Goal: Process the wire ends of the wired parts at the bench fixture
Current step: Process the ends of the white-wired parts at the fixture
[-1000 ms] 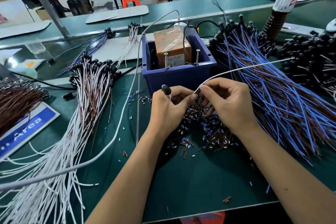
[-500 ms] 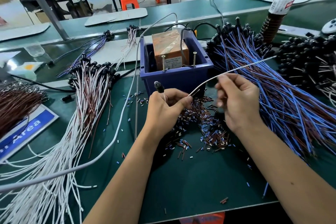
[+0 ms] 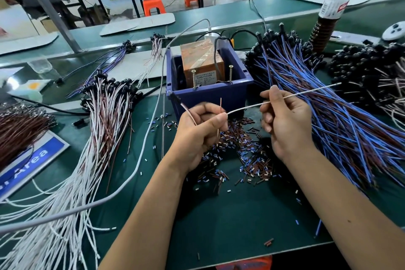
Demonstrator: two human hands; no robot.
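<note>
Since half a second earlier, the right hand (image 3: 285, 120) had slid outward along the white wire (image 3: 245, 107), and the part's black head (image 3: 174, 96) had tipped left toward the blue bin's (image 3: 210, 94) corner. Left hand (image 3: 201, 129) gripped the wired part, thumb and forefinger pinching where the white wire left the fist, with a thin brown wire (image 3: 219, 114) standing upright beside the thumb. Right hand pinched the white wire further along, drawing it straight, probably so its free end could be presented to the fixture. Both hands hovered over the heap of cut sleeve bits (image 3: 245, 160) near the table's (image 3: 219, 221) middle. Blue-wired parts (image 3: 328, 116) lay toward the right edge, white-wired parts (image 3: 92, 138) toward the left, probably sorted supply and output.
</note>
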